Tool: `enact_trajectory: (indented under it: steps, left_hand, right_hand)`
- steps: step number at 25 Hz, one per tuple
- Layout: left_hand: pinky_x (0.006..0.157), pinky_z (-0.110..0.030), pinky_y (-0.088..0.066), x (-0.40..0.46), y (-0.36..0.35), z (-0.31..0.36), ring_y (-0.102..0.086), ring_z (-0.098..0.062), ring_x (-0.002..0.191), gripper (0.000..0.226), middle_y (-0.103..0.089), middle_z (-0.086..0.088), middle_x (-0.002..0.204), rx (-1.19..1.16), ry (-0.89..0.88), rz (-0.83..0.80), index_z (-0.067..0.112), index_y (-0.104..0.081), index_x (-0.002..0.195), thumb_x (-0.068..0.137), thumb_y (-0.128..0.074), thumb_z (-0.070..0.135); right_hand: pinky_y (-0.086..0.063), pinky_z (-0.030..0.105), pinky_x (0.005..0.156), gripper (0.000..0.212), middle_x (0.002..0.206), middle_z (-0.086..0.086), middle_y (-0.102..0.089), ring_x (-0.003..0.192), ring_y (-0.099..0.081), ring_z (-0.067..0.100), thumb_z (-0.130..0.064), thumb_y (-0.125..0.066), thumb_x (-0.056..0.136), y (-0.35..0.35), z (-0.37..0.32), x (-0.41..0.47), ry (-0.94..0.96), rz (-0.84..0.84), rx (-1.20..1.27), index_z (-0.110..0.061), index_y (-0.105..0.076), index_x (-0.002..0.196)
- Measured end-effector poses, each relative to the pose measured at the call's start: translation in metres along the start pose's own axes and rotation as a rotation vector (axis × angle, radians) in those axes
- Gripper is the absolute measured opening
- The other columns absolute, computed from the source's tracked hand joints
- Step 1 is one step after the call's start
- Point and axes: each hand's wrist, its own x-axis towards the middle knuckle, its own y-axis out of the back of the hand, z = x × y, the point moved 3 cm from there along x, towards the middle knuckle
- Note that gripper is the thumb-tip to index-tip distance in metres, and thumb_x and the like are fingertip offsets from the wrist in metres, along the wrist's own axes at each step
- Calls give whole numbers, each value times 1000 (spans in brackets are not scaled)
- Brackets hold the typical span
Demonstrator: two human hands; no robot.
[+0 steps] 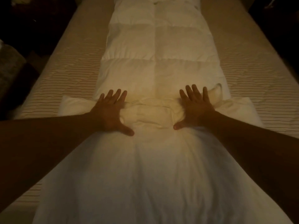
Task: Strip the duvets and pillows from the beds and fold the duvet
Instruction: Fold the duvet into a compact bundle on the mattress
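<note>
Duvet (158, 50) is off its cover, folded into a long strip down the mattress (76, 67) middle. Your left hand (111, 110) and right hand (195, 107) press flat, fingers spread, on the bunched near-end roll. Folding lengthwise remains; no pillows visible.

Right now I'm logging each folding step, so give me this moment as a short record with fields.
duvet: white, quilted, folded into a long strip down the bed
near end: bunched into a thick roll across the strip
left hand: flat, fingers spread, pressing on the roll
right hand: flat, fingers spread, pressing on the roll
grip: none, both hands open
mattress: ribbed cover, bare on both sides
</note>
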Motion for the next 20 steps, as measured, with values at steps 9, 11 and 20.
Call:
enact_trajectory:
  steps: [9, 11, 20]
  left_hand:
    - [105, -34, -35, -5, -32, 8, -47, -23, 128, 123, -50, 0, 143, 81, -2, -431, 29, -43, 142, 39, -67, 91]
    - [104, -34, -34, -30, -33, 19, -47, -24, 127, 111, -51, -3, 140, 139, -61, -411, 25, -48, 139, 49, -69, 86]
    - [97, -37, -43, -94, -37, 14, -51, -20, 120, 91, -50, 2, 131, 85, -119, -190, 35, -48, 132, 58, -61, 86]
  right_hand:
    - [-30, 48, 110, 118, 145, 5, -44, 131, -41, 28, -91, -62, 48, -26, -39, -9, 82, -447, -10, -26, -38, 144]
    - [-15, 56, 113, 116, 143, 7, -42, 133, -34, 29, -96, -49, 51, -18, -56, -33, 196, -316, -273, -25, -41, 142]
    - [-34, 54, 106, 110, 138, 1, -50, 127, -47, 26, -87, -64, 47, -29, -55, -108, -59, -381, 64, -26, -41, 136]
